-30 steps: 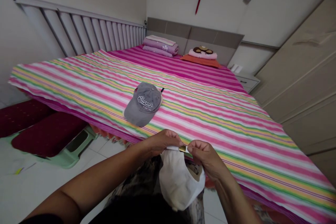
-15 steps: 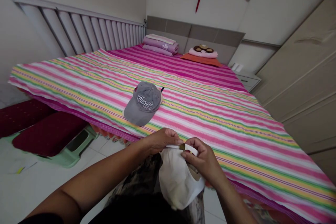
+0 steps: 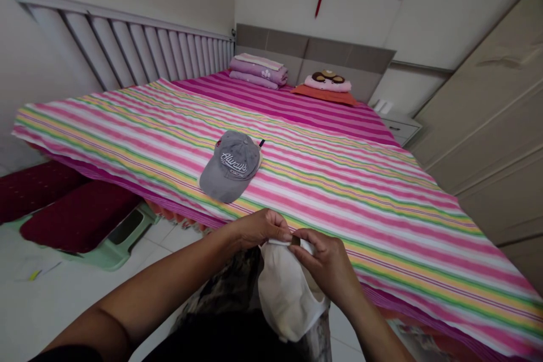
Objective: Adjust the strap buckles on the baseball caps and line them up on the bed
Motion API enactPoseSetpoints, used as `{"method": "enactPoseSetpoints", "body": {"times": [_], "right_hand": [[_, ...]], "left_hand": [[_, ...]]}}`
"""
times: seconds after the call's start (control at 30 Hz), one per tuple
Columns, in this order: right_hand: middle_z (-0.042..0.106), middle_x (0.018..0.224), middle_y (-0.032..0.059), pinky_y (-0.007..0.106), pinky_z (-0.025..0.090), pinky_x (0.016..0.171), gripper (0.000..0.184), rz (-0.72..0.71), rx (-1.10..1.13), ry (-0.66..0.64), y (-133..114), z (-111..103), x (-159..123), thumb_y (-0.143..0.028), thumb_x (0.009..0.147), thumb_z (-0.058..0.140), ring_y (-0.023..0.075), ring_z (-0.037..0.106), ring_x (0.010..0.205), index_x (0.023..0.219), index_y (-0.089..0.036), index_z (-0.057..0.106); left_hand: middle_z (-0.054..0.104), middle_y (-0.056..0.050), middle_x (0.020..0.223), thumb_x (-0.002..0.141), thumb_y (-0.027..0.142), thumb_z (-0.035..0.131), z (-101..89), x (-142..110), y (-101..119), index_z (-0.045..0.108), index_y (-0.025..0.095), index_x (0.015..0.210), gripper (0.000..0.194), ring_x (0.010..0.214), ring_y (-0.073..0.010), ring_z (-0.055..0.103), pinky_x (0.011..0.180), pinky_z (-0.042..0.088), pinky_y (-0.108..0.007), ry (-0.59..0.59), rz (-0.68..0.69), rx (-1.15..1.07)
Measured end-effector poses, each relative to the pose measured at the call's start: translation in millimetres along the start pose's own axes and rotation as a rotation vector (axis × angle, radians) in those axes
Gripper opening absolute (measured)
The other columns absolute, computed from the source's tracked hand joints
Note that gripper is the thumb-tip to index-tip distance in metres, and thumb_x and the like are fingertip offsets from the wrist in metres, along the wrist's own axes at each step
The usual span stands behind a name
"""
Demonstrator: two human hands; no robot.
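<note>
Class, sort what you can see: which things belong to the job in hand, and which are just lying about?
Job in hand:
- white cap
- its strap and metal buckle
- left hand and right hand, both at the strap

Apparently just lying about:
- grey cap, untouched on the bed's striped cover
- folded purple bedding
- dark red stool

Home bedroom: bed (image 3: 360, 192), headboard (image 3: 339, 59), dim corner piece probably nightstand (image 3: 401, 127).

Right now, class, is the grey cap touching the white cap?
Apart: the head view shows striped bedding between the grey cap and the white cap.
</note>
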State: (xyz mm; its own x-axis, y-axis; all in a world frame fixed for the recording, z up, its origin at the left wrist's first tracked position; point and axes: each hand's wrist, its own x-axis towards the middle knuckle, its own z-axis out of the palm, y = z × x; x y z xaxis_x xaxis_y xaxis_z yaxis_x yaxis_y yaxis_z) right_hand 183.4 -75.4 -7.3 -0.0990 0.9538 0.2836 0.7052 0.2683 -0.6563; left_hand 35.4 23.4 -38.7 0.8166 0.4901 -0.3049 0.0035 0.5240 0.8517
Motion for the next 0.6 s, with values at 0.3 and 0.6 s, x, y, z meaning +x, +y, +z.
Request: {"method": "enactPoseSetpoints", "body": {"times": [0.3,0.6], "right_hand": [[0.067,0.07,-0.0002,0.023,0.042,0.058,0.007,0.045,0.075,-0.037,0,-4,1,-0.024,0.074,0.06,0.0162,0.06,0.06,0.078,-0.022,0.065],[0.069,0.08,0.0025,0.026,0.042,0.064,0.017,-0.033,0.072,-0.116,2,-12,2,-0.028,0.076,0.059,0.0191,0.063,0.073,0.092,-0.025,0.066]], "left_hand": [[0.057,0.0,0.05,0.045,0.024,0.078,0.3,1,0,0.06,0.01,0.056,0.026,0.043,-0.0065,0.047,0.045,0.032,-0.019,-0.041,0.025,-0.035],[0.054,0.002,0.05,0.048,0.027,0.077,-0.6,0,-1,0.057,0.01,0.058,0.028,0.041,-0.0052,0.044,0.043,0.027,-0.018,-0.099,0.041,0.003]]}}
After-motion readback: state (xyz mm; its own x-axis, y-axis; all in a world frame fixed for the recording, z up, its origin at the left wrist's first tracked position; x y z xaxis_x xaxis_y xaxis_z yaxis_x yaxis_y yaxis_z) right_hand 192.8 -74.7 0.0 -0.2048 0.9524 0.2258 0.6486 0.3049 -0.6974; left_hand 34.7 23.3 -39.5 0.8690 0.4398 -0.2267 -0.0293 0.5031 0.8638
